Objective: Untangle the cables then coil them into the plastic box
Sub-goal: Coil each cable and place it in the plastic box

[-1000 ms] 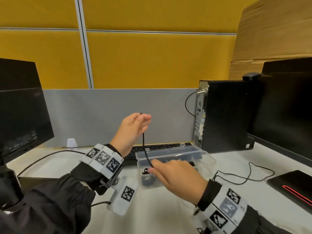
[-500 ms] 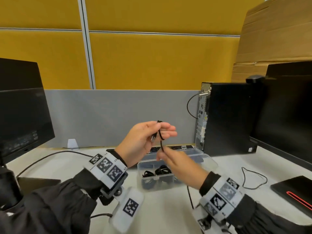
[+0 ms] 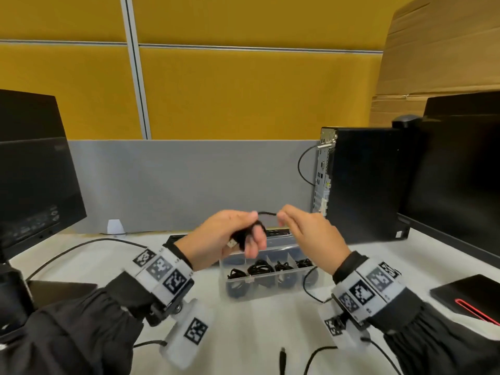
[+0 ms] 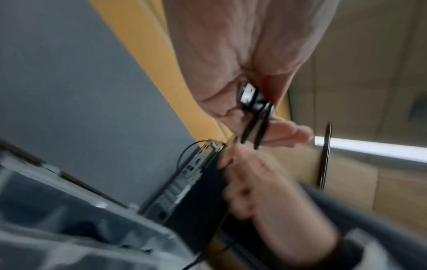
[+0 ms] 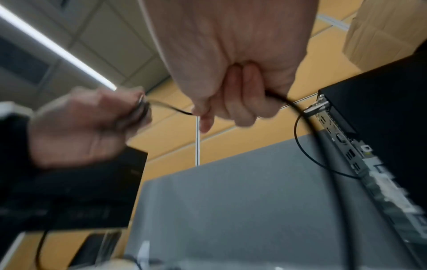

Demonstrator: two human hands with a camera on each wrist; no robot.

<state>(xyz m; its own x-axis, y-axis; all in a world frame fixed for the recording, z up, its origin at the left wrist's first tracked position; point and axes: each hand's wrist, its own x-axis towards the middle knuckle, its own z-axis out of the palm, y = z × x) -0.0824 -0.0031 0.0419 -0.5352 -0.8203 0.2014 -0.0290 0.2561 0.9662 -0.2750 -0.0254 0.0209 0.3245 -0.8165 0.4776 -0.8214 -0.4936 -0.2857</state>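
Several coiled cables already lie in the compartments of the plastic box point(image 3: 266, 289), which sits on the desk just below and between the hands, so the task looks well along. At least one black cable point(image 3: 266, 213) remains: the left hand point(image 3: 227, 239) holds a small wound bundle of it, fingers curled round the loops, a metal plug end showing at the palm. The right hand point(image 3: 311, 234), just beside it, pinches the free run, which trails down behind the wrist. Winding looks partly done; placing it in the box is left.

open desk point(image 3: 257, 328) before plastic box point(image 3: 270, 288), computer tower point(image 3: 362, 185) close right, monitor point(image 3: 32, 169) left
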